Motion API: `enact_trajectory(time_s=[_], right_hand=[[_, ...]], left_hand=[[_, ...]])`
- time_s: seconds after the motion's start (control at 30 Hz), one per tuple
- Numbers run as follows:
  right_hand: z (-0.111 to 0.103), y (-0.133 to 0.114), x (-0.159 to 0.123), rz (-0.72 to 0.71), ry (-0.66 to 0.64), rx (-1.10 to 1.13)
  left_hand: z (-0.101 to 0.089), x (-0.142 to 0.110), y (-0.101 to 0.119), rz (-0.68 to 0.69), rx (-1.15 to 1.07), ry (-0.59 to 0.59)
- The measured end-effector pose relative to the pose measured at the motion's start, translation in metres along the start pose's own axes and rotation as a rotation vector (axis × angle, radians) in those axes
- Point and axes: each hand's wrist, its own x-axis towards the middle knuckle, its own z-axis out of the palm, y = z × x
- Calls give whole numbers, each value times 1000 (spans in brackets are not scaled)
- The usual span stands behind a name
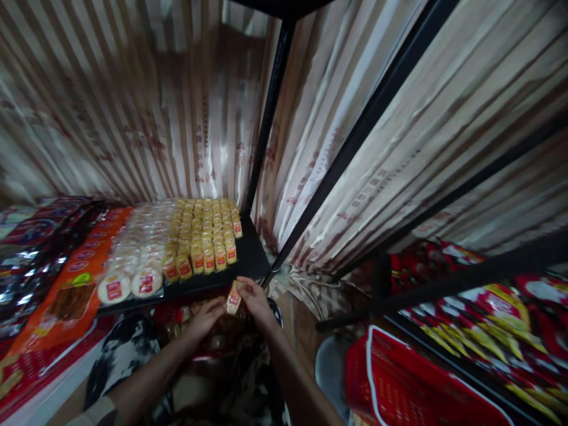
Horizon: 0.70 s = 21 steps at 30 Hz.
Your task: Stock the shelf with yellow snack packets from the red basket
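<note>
A small yellow snack packet [233, 299] with a red label is held upright, low in the middle of the view. My right hand [254, 297] grips it from the right, with the thumb and fingers closed at its upper edge. Closed fingers of my left hand [207, 315] pinch the packet's left side. Below my hands lies a red bag [205, 357] with more small packets, partly covered by my forearms. Just beyond, matching yellow packets [207, 236] stand in tight rows on a black shelf [254, 251].
Rows of round white packaged snacks [147, 281], an orange bag [75, 296] and dark shiny packs [33, 260] line the shelf's left. Black rack bars [341, 157] slant across the right. A red basket [412, 378] and red-yellow bags [497, 313] are at lower right.
</note>
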Motion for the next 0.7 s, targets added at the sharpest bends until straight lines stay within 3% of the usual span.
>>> enact_trajectory(time_s=[0.2, 0.4, 0.6, 0.7], right_hand=[[13, -11, -8, -4, 64, 183], [21, -2, -19, -63, -48, 54], [15, -1, -14, -139, -28, 22], [7, -9, -5, -153, -42, 35]], left_hand=[[6, -9, 18, 24, -65, 56], [9, -5, 20, 47, -171, 144], [8, 5, 21, 51, -1, 119], [9, 18, 32, 208, 146, 232]])
